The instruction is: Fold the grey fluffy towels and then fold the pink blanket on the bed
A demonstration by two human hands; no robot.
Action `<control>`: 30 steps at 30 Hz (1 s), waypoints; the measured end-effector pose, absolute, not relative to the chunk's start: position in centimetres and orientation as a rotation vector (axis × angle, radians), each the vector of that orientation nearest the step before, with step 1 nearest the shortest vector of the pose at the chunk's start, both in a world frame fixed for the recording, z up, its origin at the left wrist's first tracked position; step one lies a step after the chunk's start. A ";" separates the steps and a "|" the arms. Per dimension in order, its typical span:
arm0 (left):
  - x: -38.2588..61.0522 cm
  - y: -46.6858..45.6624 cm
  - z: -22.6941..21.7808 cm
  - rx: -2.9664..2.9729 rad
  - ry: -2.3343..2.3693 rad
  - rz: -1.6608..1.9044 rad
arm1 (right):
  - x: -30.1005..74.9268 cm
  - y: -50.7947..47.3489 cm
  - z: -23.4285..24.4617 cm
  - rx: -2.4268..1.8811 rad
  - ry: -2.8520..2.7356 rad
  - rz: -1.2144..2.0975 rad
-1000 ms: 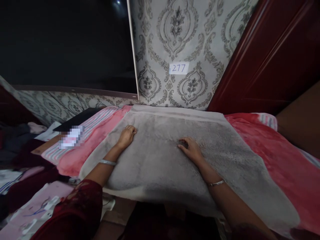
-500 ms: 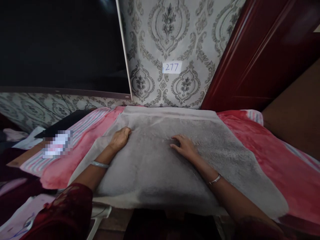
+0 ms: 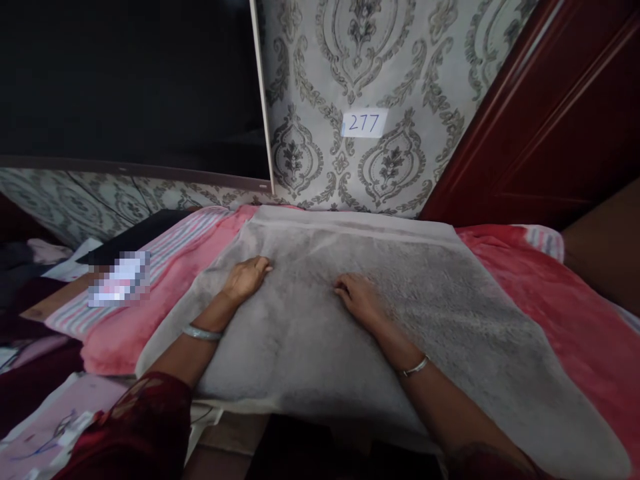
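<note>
A soft grey plush cloth with a pale flat border along its far edge [image 3: 310,333] spreads across the centre and lower middle of the frame, over a pink-red fleece blanket [image 3: 555,313] showing at both sides. Left of centre, the person's left hand [image 3: 249,277] rests on it, fingers bent; I can't tell whether they pinch any pile. Near the middle, the right hand [image 3: 359,297], slightly blurred, has its fingers curled narrow; from here, I can't tell if they grip fabric.
</note>
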State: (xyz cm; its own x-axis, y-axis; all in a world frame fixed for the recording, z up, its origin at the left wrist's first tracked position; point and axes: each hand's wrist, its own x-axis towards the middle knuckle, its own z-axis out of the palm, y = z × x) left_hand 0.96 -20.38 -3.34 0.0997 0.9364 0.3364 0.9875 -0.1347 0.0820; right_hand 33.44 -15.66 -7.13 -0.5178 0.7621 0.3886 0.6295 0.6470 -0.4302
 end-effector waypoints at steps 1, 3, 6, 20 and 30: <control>0.9 -20.4 -3.4 -2.181 -1.933 -0.462 | 33.5 -15.6 -7.1 -1.078 -2.307 0.304; 0.8 -20.4 -3.5 -2.124 -1.882 -0.481 | 33.5 -15.6 -7.0 -1.068 -2.266 0.264; 0.4 -20.7 -3.7 -2.016 -1.790 -0.575 | 33.6 -15.8 -6.8 -1.023 -2.151 0.194; 0.2 -21.1 -3.7 -1.982 -1.720 -0.723 | 33.9 -16.9 -6.9 -1.083 -2.241 0.118; 0.5 -21.5 -3.2 -2.045 -1.890 -0.477 | 34.5 -16.2 -7.0 -1.064 -2.199 0.225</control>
